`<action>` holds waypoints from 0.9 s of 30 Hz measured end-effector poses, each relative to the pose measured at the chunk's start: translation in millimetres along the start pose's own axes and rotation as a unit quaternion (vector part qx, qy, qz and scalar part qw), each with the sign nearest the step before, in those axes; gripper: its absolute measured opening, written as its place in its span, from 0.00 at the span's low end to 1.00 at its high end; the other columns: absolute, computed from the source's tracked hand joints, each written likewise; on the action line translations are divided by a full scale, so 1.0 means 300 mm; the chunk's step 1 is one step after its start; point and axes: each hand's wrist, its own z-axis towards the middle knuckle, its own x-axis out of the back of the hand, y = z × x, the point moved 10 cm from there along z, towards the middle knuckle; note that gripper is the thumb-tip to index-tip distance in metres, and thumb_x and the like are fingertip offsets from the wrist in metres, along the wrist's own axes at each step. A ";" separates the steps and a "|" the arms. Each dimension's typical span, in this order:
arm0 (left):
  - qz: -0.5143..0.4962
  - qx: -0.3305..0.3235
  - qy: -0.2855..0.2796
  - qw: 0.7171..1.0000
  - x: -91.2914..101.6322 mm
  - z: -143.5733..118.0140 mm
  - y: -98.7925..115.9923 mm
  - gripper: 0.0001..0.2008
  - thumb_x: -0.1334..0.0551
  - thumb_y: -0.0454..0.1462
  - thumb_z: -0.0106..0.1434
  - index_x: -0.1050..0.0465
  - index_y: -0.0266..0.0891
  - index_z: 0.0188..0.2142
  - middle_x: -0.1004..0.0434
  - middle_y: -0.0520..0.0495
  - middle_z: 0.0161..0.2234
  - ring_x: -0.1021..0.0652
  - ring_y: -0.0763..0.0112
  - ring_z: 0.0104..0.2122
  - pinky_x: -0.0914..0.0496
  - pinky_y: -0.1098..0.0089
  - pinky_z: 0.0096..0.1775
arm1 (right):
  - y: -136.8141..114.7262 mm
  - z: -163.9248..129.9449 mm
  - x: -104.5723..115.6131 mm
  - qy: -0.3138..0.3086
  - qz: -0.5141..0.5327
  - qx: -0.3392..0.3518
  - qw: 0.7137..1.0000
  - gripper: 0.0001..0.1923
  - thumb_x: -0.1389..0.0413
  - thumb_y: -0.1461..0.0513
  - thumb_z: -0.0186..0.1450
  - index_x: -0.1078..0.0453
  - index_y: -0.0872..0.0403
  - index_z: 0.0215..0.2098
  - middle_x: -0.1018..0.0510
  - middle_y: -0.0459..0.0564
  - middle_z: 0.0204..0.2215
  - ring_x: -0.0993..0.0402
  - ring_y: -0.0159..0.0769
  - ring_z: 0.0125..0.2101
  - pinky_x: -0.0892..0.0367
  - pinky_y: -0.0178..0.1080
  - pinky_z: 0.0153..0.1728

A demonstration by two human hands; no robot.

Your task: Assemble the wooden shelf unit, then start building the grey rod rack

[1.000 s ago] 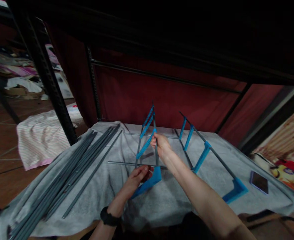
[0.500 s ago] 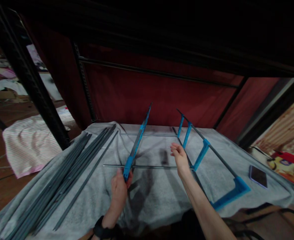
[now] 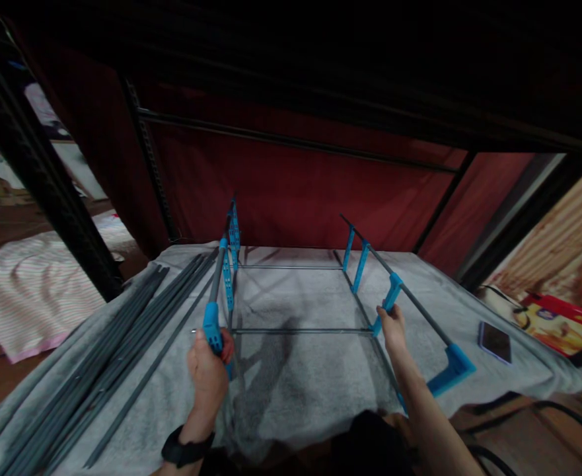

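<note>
Left hand (image 3: 207, 370) is closed around the near blue connector of the left side frame (image 3: 224, 277), a grey rod with blue cross-pieces standing upright on edge over the grey cloth (image 3: 295, 383) that covers the bench. I see a dark wristband (image 3: 184, 453) on that arm.

Right hand (image 3: 392, 328) has its fingers wrapped on a blue bracket of the right side frame (image 3: 394, 291), which also stands upright and runs away from me towards the red backdrop (image 3: 295, 192). Its nearest blue foot (image 3: 452, 370) sits on the cloth close to the bench's front edge.

Two thin grey cross rods lie between the frames: the near rod (image 3: 300, 330) spans from one hand to the other, the far rod (image 3: 291, 267) lies parallel behind it. Whether their ends are seated in the connectors I cannot tell.

A bundle of loose grey rods (image 3: 107, 370) lies on the cloth well left of the left frame. A phone (image 3: 495, 342) lies flat on the cloth to the right, near the blue foot. A striped cloth (image 3: 28, 291) lies on the floor at far left.
</note>
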 end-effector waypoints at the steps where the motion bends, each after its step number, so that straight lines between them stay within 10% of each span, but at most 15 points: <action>1: -0.001 0.000 0.010 1.000 0.008 0.002 0.003 0.29 0.61 0.48 0.70 0.45 0.44 0.14 0.44 0.51 0.11 0.39 0.72 0.14 0.43 0.70 0.19 | -0.007 0.014 -0.021 -0.014 0.012 0.012 1.000 0.22 0.46 0.47 0.56 0.33 0.52 0.43 0.24 0.54 0.42 0.28 0.47 0.46 0.34 0.44 0.48; 14: 0.021 0.010 0.048 0.999 0.037 0.016 0.007 0.28 0.60 0.45 0.70 0.45 0.43 0.14 0.44 0.51 0.11 0.39 0.72 0.14 0.43 0.70 0.20 | 0.077 0.143 0.171 0.102 0.107 0.043 0.988 0.18 0.42 0.50 0.54 0.35 0.53 0.34 0.29 0.44 0.30 0.33 0.35 0.34 0.39 0.38 0.39; 27: -0.033 -0.008 0.024 0.999 0.014 0.006 0.003 0.29 0.58 0.49 0.70 0.43 0.43 0.14 0.44 0.51 0.11 0.40 0.72 0.13 0.46 0.70 0.19 | 0.146 0.212 0.212 0.062 0.135 0.024 0.989 0.20 0.39 0.50 0.50 0.34 0.53 0.35 0.28 0.45 0.31 0.32 0.36 0.35 0.39 0.40 0.40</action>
